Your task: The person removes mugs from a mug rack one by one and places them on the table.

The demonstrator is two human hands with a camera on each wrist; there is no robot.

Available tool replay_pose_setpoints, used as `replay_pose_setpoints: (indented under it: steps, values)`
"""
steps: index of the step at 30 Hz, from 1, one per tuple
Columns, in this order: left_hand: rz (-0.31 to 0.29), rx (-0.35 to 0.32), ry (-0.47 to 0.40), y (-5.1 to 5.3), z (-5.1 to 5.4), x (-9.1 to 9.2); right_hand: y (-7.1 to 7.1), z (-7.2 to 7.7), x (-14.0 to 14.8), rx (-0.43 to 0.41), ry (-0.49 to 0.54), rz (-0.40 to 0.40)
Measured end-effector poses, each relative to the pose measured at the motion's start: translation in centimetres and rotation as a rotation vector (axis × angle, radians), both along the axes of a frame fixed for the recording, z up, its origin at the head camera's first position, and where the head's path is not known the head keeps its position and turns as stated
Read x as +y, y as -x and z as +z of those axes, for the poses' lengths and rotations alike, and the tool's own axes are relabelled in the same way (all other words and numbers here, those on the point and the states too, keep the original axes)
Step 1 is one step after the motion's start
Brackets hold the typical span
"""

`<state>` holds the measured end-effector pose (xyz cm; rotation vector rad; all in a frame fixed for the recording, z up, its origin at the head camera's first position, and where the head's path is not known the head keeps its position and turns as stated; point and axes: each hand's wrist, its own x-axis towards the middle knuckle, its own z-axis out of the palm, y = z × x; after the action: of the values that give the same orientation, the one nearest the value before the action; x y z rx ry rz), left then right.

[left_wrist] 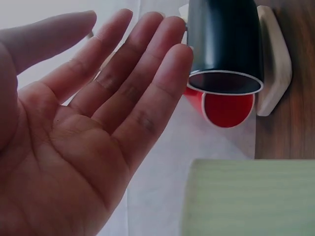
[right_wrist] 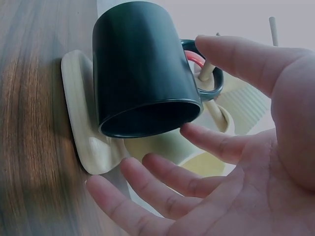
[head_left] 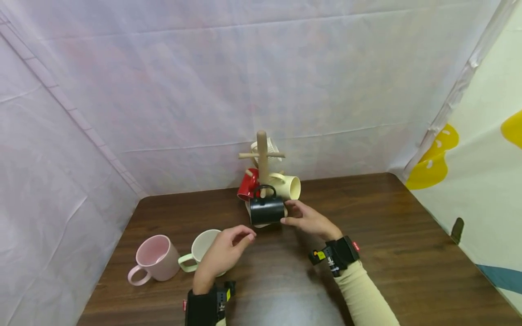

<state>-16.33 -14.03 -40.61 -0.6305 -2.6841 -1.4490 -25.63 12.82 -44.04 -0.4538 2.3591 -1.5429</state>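
Note:
The black mug (head_left: pixel 267 211) hangs on its side by its handle from a low peg at the front of the wooden mug stand (head_left: pixel 262 156). Beside the mug's right end is my right hand (head_left: pixel 311 221), fingers spread; in the right wrist view one fingertip (right_wrist: pixel 189 129) is at the rim of the black mug (right_wrist: pixel 145 64), and whether it touches I cannot tell. My left hand (head_left: pixel 224 253) is lower left of that mug, above the pale green mug (head_left: pixel 204 244), holding nothing. Its fingers are extended in the left wrist view (left_wrist: pixel 98 118).
On the stand hang a red mug (head_left: pixel 248 184) at left, a cream mug (head_left: pixel 290 187) at right and a white ribbed mug (head_left: pixel 272 149) behind. A pink mug (head_left: pixel 163 265) stands at the table's left. Cloth walls (head_left: pixel 261 81) border the table (head_left: pixel 367 217).

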Motion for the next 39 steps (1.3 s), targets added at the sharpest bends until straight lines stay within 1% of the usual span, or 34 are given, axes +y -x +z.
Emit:
replay_pose_setpoints:
  steps: [5,11,16,21,25,32,39]
  values:
    - [-0.011,-0.004,0.042,0.2,-0.2,0.5,0.5,0.0,-0.5,0.01,-0.017,-0.009]
    - [-0.019,0.006,0.076,0.2,-0.3,0.9,1.2,-0.2,-1.0,0.027,-0.038,-0.001]
    - [-0.041,0.012,0.103,0.2,-0.3,1.3,1.4,-0.3,-1.1,0.004,-0.049,-0.017]
    - [-0.05,0.012,0.1,0.2,-0.4,1.7,1.4,-0.3,-1.1,-0.059,-0.019,-0.037]
    - [-0.061,0.014,0.103,0.3,-0.4,2.0,1.4,-0.1,-1.2,-0.091,-0.004,-0.046]
    - [-0.074,0.013,0.106,0.4,-0.7,2.3,1.7,-0.2,-1.4,-0.092,0.036,-0.025]
    - [-0.084,0.022,0.113,0.5,-0.8,2.4,1.7,-0.3,-1.8,-0.093,0.06,-0.042]
